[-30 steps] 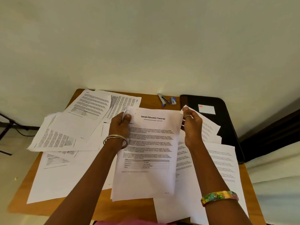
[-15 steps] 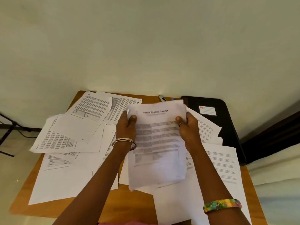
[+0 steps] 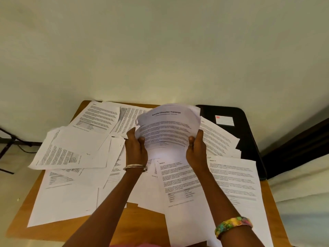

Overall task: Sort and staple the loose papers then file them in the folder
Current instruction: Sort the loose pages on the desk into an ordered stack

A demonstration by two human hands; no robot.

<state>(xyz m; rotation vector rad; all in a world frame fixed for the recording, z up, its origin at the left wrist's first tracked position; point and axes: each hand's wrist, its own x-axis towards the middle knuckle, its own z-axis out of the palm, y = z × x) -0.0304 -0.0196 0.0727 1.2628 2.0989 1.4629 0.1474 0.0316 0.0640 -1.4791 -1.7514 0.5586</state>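
Both hands hold up a small sheaf of papers (image 3: 168, 129) headed "Sample Education Transcript", lifted off the wooden table (image 3: 114, 227) and bowed outward toward the camera. The left hand (image 3: 136, 148) grips the sheaf's left edge, thumb curled over the front and the other fingers hidden behind the sheets; the right hand (image 3: 195, 150) grips the right edge the same way, thumb on the printed face, a ring showing on 1 finger. How many sheets the sheaf holds cannot be told. Loose printed pages (image 3: 71, 148) lie scattered and overlapping across the table to the left, and more pages (image 3: 233, 177) lie under and beside the right forearm. The black folder (image 3: 243, 132), with a white label at its top, lies closed at the table's far right corner, partly covered by pages. A silver bangle (image 3: 135, 167) circles the left wrist, and a multicoloured bracelet (image 3: 233, 226) the right forearm.
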